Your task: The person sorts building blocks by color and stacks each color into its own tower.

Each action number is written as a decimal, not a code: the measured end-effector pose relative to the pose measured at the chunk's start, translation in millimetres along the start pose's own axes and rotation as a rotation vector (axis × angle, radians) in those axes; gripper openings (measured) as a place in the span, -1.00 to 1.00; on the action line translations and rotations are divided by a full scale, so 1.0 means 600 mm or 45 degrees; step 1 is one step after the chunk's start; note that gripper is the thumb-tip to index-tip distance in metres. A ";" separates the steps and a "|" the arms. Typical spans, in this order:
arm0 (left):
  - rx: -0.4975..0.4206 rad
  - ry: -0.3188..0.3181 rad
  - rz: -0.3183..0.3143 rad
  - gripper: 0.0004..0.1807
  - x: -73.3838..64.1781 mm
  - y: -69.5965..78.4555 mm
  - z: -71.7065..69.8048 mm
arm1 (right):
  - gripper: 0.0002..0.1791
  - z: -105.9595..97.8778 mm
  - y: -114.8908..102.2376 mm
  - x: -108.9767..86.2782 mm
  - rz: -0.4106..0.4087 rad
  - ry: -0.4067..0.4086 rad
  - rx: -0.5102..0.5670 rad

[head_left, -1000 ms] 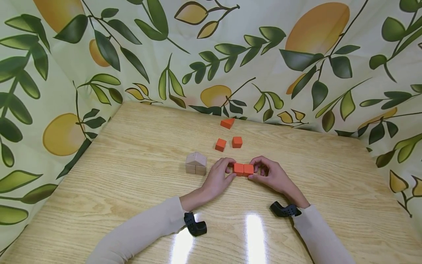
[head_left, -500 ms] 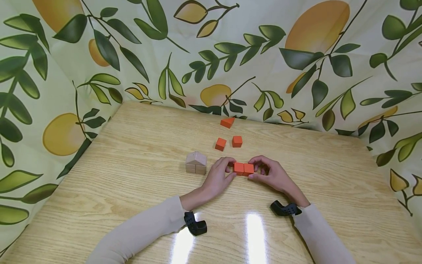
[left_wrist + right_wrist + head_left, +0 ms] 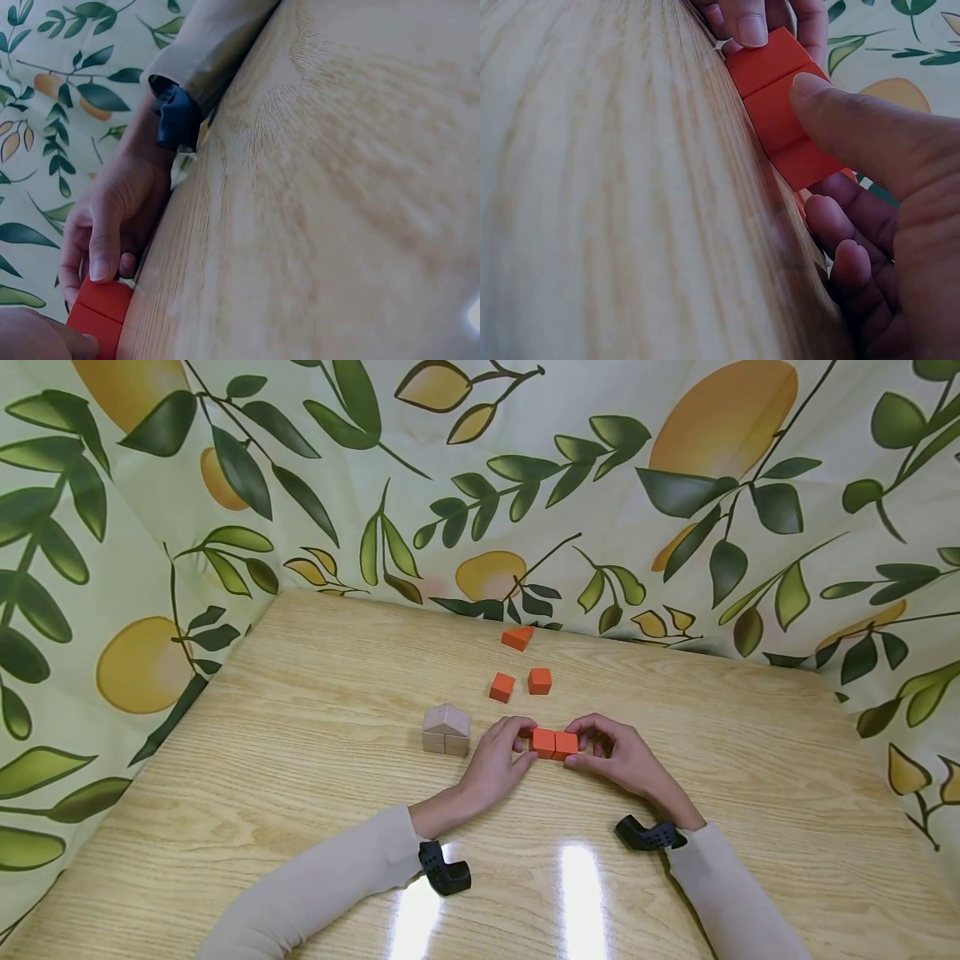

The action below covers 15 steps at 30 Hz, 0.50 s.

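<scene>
Two red cubes stand side by side on the wooden table, their faces meeting. My left hand (image 3: 491, 768) pinches the left red cube (image 3: 543, 744) between thumb and fingers. From the other side, my right hand (image 3: 618, 762) grips the right red cube (image 3: 566, 746); in the right wrist view its thumb (image 3: 847, 124) lies on that cube's near face. The remaining fingers of the right hand are curled below the cube. In the left wrist view, only part of the left hand (image 3: 37, 337) shows at the lower corner.
Left of my left hand stands a small house of pale wooden blocks (image 3: 446, 731) with a triangular top. Beyond the hands lie two loose red cubes (image 3: 502, 687) and a red triangular block (image 3: 517, 638). A leaf-patterned cloth (image 3: 480, 485) borders the table (image 3: 322, 693).
</scene>
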<state>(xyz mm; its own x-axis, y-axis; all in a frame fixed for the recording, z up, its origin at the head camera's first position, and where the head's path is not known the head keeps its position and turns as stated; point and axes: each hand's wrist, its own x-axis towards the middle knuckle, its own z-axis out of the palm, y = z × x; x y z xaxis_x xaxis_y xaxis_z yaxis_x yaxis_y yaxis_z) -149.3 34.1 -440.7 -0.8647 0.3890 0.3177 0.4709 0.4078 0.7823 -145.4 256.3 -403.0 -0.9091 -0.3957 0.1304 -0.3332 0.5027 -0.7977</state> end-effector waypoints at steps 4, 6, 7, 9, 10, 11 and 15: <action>0.003 -0.003 0.003 -0.62 0.000 0.001 -0.001 | -0.63 0.000 -0.002 0.000 0.000 0.003 0.004; 0.005 -0.001 0.007 -0.62 0.000 0.001 -0.001 | -0.63 0.000 -0.002 0.000 -0.009 0.005 0.005; 0.007 0.001 0.007 -0.62 0.000 0.001 -0.001 | -0.63 0.001 -0.003 0.000 -0.018 0.007 0.004; 0.006 0.005 0.005 -0.62 0.000 0.002 0.000 | -0.63 0.001 -0.003 0.001 -0.034 0.011 0.002; 0.005 0.005 0.003 -0.62 0.000 0.002 0.000 | -0.63 0.001 -0.002 0.001 -0.043 0.013 -0.001; 0.003 0.004 0.001 -0.62 0.000 0.002 0.000 | -0.63 0.001 -0.002 0.001 -0.053 0.015 -0.003; -0.004 0.002 -0.004 -0.62 0.001 0.002 0.000 | -0.63 0.001 -0.001 0.000 -0.067 0.019 -0.011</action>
<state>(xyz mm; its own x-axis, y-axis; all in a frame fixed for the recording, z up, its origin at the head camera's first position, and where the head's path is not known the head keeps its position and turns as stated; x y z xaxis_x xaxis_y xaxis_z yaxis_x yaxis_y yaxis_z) -148.9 34.8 -439.6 -0.8666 0.3863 0.3159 0.4673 0.4063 0.7852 -145.0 255.5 -403.1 -0.8940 -0.4100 0.1806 -0.3825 0.4884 -0.7843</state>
